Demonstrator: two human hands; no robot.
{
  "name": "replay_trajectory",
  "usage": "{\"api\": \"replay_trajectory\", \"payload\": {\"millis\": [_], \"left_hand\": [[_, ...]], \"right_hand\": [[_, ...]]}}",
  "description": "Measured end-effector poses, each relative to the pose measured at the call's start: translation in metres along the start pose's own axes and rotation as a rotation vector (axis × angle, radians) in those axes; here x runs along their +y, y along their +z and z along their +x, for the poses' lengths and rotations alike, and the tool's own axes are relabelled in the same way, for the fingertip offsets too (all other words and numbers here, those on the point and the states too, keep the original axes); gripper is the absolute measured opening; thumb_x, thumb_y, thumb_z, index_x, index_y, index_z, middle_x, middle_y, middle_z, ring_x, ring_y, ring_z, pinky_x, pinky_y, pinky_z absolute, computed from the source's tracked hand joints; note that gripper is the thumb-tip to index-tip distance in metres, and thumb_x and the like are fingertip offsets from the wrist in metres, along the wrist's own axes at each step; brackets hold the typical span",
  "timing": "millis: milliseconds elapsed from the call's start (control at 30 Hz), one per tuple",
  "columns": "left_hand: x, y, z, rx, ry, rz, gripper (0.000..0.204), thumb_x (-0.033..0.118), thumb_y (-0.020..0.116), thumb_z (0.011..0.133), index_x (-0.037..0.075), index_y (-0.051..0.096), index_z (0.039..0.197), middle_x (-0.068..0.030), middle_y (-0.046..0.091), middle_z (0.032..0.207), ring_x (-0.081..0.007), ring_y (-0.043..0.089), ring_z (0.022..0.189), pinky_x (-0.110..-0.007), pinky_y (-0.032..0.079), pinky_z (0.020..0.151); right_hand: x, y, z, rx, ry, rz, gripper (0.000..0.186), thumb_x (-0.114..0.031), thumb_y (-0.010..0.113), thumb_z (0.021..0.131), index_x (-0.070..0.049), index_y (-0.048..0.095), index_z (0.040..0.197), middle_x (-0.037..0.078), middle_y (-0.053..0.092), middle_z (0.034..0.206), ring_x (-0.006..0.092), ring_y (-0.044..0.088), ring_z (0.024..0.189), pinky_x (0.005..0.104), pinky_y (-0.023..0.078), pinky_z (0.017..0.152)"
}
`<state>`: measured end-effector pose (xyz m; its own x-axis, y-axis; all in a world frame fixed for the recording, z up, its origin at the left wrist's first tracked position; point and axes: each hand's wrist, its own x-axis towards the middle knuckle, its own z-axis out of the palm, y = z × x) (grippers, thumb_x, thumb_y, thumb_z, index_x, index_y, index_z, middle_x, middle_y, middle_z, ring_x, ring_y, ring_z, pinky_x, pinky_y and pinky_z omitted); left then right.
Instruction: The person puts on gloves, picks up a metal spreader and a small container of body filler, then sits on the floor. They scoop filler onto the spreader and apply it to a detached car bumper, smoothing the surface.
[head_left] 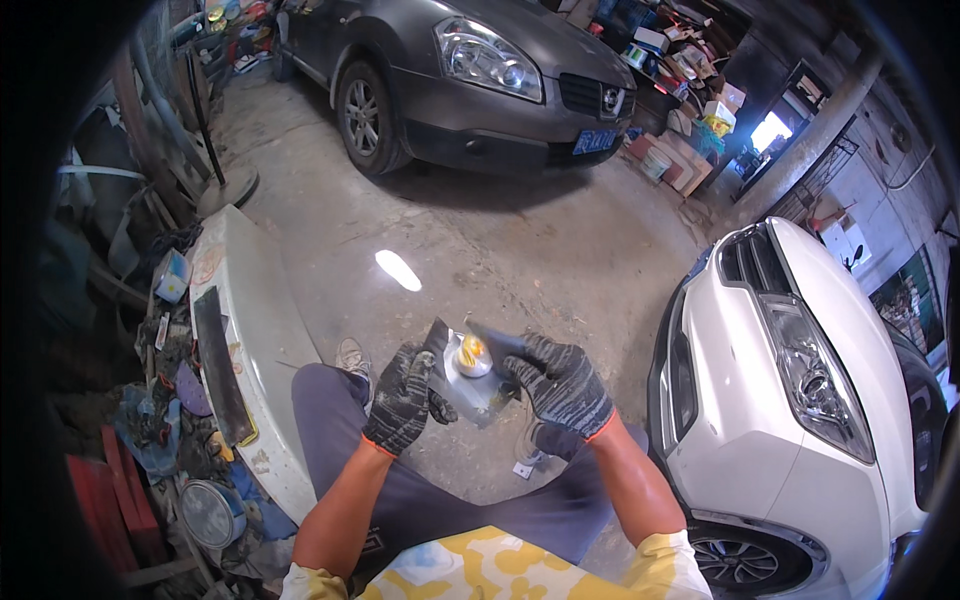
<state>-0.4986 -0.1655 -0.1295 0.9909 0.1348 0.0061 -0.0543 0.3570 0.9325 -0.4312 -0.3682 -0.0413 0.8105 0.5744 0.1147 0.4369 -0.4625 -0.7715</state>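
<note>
Closest in, both gloved hands meet over the person's lap. Left hand (pixel 402 397) has its fingers curled shut on the near-left edge of a small metal board (pixel 470 385) — a grey plate held flat above the knees. Right hand (pixel 558 385) grips a dark spreader (pixel 497 345), fingers closed round it, its blade lying over the board's far edge. On the board sits a blob of filler (pixel 473 354), pale with a yellow streak, just beside the blade. Below the hands a shoe (pixel 351 355) shows on the concrete floor (pixel 450 240). To the left lies a white bumper (pixel 255 330) with clutter beyond it; to the right stands a white car (pixel 800 390). Farthest off — a grey car (pixel 470 80) parked nose-on.
</note>
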Motion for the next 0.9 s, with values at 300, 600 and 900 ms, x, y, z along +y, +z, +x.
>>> {"api": "replay_trajectory", "payload": {"millis": [300,600,900], "left_hand": [[-0.007,0.017,0.008,0.224,0.227,0.068,0.024,0.023,0.04,0.099,0.002,0.047,0.107,-0.0094,0.057,0.077,-0.0152,0.059,0.05,-0.025,0.049,0.043],[-0.003,0.03,0.007,0.282,0.44,0.47,0.034,0.028,0.04,0.099,-0.002,0.047,0.114,-0.0103,0.059,0.065,-0.0168,0.061,0.048,-0.029,0.049,0.045],[-0.001,0.016,0.001,0.113,0.117,0.264,0.025,0.018,0.042,0.098,-0.001,0.05,0.112,-0.0078,0.056,0.079,-0.0111,0.057,0.055,-0.024,0.048,0.049]], "right_hand": [[-0.007,-0.011,-0.002,0.097,-0.527,-0.727,0.03,-0.008,0.055,0.073,-0.006,0.063,0.102,0.014,0.062,0.084,0.0306,0.059,0.072,0.041,0.046,0.062],[-0.009,0.02,-0.007,0.235,-0.506,-0.592,0.037,0.002,0.06,0.066,-0.003,0.064,0.102,0.016,0.064,0.084,0.0336,0.059,0.071,0.0429,0.046,0.064],[-0.007,0.014,-0.004,0.289,-0.428,-0.416,0.04,0.006,0.061,0.068,-0.007,0.064,0.106,0.014,0.063,0.089,0.0336,0.059,0.084,0.0404,0.047,0.08]]}}
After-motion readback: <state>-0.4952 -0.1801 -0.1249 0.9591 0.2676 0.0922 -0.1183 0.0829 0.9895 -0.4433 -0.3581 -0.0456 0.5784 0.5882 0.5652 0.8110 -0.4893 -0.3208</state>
